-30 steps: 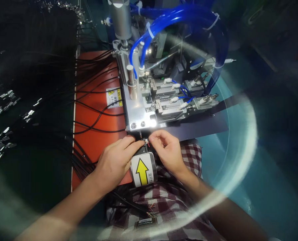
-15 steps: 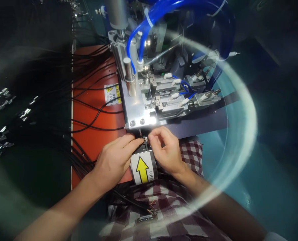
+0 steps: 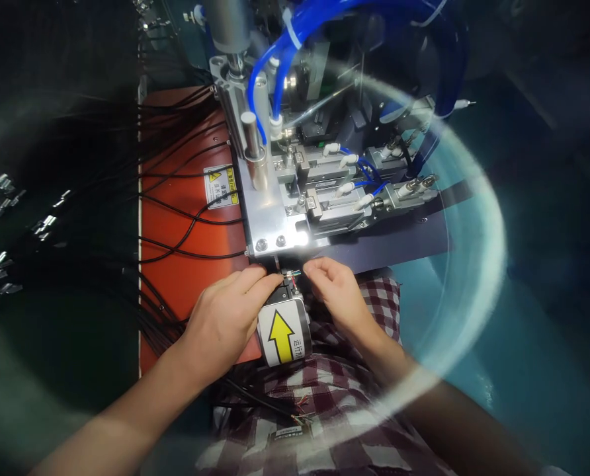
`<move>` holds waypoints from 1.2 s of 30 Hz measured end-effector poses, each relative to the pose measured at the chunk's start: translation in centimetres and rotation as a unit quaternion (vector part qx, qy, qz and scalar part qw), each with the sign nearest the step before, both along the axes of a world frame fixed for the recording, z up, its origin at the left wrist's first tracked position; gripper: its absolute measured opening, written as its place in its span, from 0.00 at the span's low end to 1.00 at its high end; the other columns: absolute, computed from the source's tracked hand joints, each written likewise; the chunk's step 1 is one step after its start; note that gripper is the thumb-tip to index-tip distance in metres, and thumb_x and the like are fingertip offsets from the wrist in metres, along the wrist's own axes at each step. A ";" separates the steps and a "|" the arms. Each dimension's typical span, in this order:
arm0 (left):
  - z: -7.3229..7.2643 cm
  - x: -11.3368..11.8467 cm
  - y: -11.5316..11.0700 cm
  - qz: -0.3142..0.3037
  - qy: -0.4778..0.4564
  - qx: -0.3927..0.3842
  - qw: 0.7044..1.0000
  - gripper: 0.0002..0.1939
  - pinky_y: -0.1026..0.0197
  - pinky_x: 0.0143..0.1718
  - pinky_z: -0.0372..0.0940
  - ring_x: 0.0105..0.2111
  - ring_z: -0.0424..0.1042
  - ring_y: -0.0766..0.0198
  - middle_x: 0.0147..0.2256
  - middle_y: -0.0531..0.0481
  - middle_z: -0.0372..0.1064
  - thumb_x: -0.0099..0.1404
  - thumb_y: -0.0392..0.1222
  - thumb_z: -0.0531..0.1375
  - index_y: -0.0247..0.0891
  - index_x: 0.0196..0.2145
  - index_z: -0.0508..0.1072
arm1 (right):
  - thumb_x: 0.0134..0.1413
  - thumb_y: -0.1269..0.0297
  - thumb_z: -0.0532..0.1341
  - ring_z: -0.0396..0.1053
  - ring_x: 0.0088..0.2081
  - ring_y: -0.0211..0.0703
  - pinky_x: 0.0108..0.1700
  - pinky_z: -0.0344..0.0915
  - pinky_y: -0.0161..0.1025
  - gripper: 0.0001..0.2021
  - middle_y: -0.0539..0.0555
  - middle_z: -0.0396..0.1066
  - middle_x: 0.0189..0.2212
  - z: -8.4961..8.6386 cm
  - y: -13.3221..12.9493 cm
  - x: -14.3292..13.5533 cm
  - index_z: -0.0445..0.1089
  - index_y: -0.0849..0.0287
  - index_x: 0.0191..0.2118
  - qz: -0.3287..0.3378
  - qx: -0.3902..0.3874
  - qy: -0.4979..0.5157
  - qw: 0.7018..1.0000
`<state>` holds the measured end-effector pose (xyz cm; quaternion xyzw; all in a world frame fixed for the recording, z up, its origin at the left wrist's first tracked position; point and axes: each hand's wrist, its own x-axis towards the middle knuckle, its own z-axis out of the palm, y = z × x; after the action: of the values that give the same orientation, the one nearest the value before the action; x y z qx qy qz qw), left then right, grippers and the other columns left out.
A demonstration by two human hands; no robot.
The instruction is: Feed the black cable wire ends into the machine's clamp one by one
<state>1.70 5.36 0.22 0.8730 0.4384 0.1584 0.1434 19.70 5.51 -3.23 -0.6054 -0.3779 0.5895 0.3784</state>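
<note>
My left hand rests over the near edge of the machine, its thumb and fingers closed at the small, shiny wire-like pieces. What exactly the fingertips hold is hidden. My right hand is just to the right, thumb and forefinger pinched together by the right end of those pieces; anything between them is too small to make out. A thin red wire shows below. Under both hands sits a dark motor-like block with a white label bearing a yellow arrow.
Beyond the hands stands a metal fixture with pneumatic cylinders and blue air hoses. Black cables cross an orange plate at left. A cable end with bare wires lies on the checked cloth over my lap.
My right hand has drawn slightly right, away from my left fingertips, and the thin wire-like pieces and red wire between them now show. My left hand has stayed nearly still.
</note>
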 end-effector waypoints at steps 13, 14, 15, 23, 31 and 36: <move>0.1 -0.2 0.1 0.000 -0.022 -0.017 1.000 0.15 0.59 0.33 0.69 0.35 0.71 0.58 0.37 0.43 0.70 0.66 0.32 0.49 0.34 0.45 0.71 | 0.51 0.70 0.58 0.59 0.23 0.36 0.27 0.58 0.34 0.06 0.49 0.63 0.21 2.8 -0.9 -0.2 0.67 0.59 0.24 0.115 0.178 -0.243 0.946; 0.1 -0.3 0.1 -0.001 -0.022 -0.018 1.000 0.15 0.59 0.33 0.69 0.35 0.71 0.58 0.37 0.43 0.70 0.66 0.32 0.49 0.34 0.45 0.71 | 0.51 0.71 0.57 0.60 0.24 0.37 0.28 0.58 0.35 0.07 0.49 0.64 0.22 3.0 -0.7 -0.1 0.67 0.59 0.24 0.122 0.207 -0.276 0.931; 0.1 -0.3 0.1 -0.001 -0.021 -0.019 1.000 0.15 0.59 0.34 0.69 0.35 0.71 0.58 0.37 0.44 0.70 0.66 0.32 0.49 0.34 0.45 0.71 | 0.51 0.71 0.57 0.60 0.25 0.37 0.29 0.58 0.35 0.07 0.49 0.64 0.22 3.1 -0.5 0.1 0.66 0.59 0.24 0.127 0.231 -0.296 0.918; 0.1 -0.3 0.1 0.000 -0.019 -0.032 0.999 0.16 0.60 0.33 0.68 0.35 0.70 0.59 0.37 0.44 0.69 0.66 0.32 0.48 0.35 0.46 0.71 | 0.50 0.64 0.60 0.58 0.19 0.33 0.21 0.57 0.32 0.06 0.46 0.62 0.19 -0.1 0.8 1.3 0.67 0.60 0.27 0.112 0.051 0.010 0.992; 0.0 -0.5 0.2 -0.006 -0.033 -0.036 0.999 0.16 0.61 0.35 0.67 0.37 0.70 0.60 0.39 0.43 0.69 0.65 0.32 0.49 0.34 0.46 0.71 | 0.54 0.57 0.59 0.61 0.19 0.33 0.22 0.57 0.32 0.11 0.46 0.62 0.21 -0.1 0.0 0.5 0.65 0.59 0.28 0.083 0.040 0.059 0.994; 0.2 -0.4 0.4 -0.006 -0.037 -0.044 0.998 0.15 0.62 0.33 0.66 0.35 0.70 0.61 0.37 0.44 0.69 0.66 0.32 0.48 0.35 0.45 0.71 | 0.53 0.59 0.60 0.60 0.18 0.33 0.22 0.56 0.32 0.09 0.44 0.60 0.16 0.1 0.2 -0.1 0.63 0.58 0.29 0.066 0.033 0.087 0.993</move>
<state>1.33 5.77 0.39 0.8618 0.4342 0.1704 0.1993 19.56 5.68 -3.12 -0.5130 -0.4021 0.6509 0.3892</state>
